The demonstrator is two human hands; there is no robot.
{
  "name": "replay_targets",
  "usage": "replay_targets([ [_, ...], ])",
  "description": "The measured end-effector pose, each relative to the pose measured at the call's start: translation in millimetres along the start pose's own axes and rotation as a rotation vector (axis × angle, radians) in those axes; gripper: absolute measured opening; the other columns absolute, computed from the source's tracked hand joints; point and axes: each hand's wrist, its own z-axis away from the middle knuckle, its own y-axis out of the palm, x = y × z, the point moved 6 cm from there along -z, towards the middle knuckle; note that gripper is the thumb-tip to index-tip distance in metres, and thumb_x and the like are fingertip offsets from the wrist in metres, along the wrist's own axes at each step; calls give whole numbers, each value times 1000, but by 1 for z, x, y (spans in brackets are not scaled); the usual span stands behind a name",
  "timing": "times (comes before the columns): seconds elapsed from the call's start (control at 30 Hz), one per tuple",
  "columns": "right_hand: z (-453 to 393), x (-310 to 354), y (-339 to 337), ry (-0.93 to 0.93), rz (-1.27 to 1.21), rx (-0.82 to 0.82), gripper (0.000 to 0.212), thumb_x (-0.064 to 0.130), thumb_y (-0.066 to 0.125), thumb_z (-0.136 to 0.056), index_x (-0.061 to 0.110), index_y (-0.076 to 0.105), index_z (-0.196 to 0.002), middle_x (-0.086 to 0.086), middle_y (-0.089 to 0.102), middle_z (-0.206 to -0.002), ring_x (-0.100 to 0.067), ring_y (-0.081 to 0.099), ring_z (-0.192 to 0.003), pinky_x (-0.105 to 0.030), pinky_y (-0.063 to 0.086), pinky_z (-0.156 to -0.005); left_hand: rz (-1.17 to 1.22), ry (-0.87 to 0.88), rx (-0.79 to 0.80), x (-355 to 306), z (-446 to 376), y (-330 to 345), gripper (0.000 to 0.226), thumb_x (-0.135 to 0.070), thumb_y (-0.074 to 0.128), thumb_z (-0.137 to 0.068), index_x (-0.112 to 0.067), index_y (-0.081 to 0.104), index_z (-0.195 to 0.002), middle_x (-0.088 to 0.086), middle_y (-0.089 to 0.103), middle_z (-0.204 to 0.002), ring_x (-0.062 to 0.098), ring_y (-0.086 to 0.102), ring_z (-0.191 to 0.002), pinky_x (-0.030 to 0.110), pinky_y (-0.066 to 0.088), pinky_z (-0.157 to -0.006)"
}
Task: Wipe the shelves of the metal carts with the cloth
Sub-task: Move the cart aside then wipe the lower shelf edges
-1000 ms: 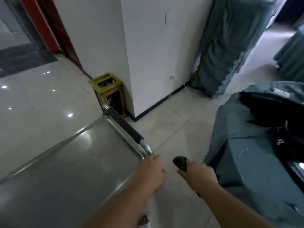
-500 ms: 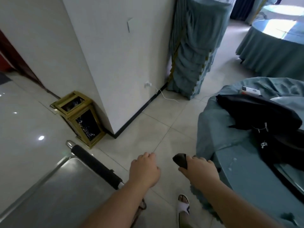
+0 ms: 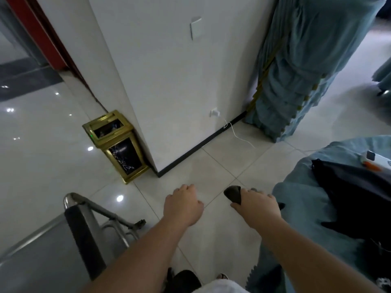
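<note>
Cloth: while the right hand (image 3: 257, 205) gripped it, the dark cloth (image 3: 233, 193) was bunched in the fist above the floor tiles, one end poking out past the thumb toward the left.
Cart: the metal cart (image 3: 42, 250) stood at lower left, its steel shelf bare, its black-padded handle bar (image 3: 83, 235) nearest the person; neither hand touched it.
Right hand: palm down, fingers curled round the cloth, forearm reaching forward beside the draped tabletop (image 3: 300, 187).
Left hand: the left hand (image 3: 183, 205) hung palm down over the tiles, fingers loosely curled, holding nothing, just beside the right one but apart from it.
Bin: a gold waste bin (image 3: 115, 144) stood against the white wall corner; its top opening looked dark, contents unclear.
Tabletop: covered in blue-green fabric, it carried a black garment (image 3: 355, 197) and a white device (image 3: 374, 160) with an orange part.
</note>
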Motion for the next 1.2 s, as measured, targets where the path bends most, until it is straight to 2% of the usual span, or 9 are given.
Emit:
replay_targets([
  [0.17,-58,38,-10,-141,-34,75,51,68,44,-100,25,54,-127,0,66,-116,-23,62,-103,-41,46,-88,55,-142,-49,31,-32,-22,51,-42,46,-101,-26,46,-149,1,56,-140,22,57,-117,40,49,-92],
  [0.27,-90,87,-18,-243,-44,105,51,70,44,-99,26,54,-124,1,67,-109,-22,62,-96,-39,48,-84,123,-242,-77,61,-50,-27,51,-42,48,-102,-26,45,-151,1,56,-140,22,57,-117,38,48,-91],
  [0.43,-156,172,-46,-394,-28,73,49,71,46,-97,26,54,-115,2,63,-97,-20,61,-84,-39,52,-82,266,-379,-111,123,-92,-34,52,-36,53,-102,-27,45,-153,-1,56,-145,22,57,-124,39,48,-100],
  [0.6,-242,244,-73,-484,99,65,51,70,42,-99,24,54,-120,-1,62,-108,-22,57,-88,-38,41,-77,313,-461,-176,218,-147,-73,46,-40,53,-101,-28,51,-146,-3,58,-136,18,57,-112,31,43,-87],
  [0.77,-317,320,-96,-544,165,75,52,69,40,-100,25,55,-122,0,65,-113,-23,61,-101,-40,45,-84,283,-522,-183,305,-184,-122,42,-40,50,-102,-26,52,-141,-1,58,-134,19,59,-114,35,51,-94],
  [0.93,-371,410,-110,-672,204,85,46,71,40,-99,28,51,-109,2,60,-101,-20,55,-87,-38,41,-74,359,-647,-245,372,-204,-150,45,-40,49,-102,-26,50,-146,-1,57,-140,20,57,-121,34,46,-96],
  [1.03,-393,470,-107,-746,167,149,39,70,43,-98,31,47,-101,5,56,-92,-20,54,-83,-38,44,-74,430,-750,-253,407,-209,-151,50,-43,51,-101,-28,48,-150,-3,55,-144,21,56,-125,38,47,-101],
  [1.2,-424,567,-109,-1006,213,187,40,68,44,-99,31,54,-109,6,63,-96,-18,62,-87,-40,55,-83,429,-979,-282,468,-214,-157,53,-41,50,-102,-23,46,-152,2,56,-143,24,58,-122,40,49,-96],
])
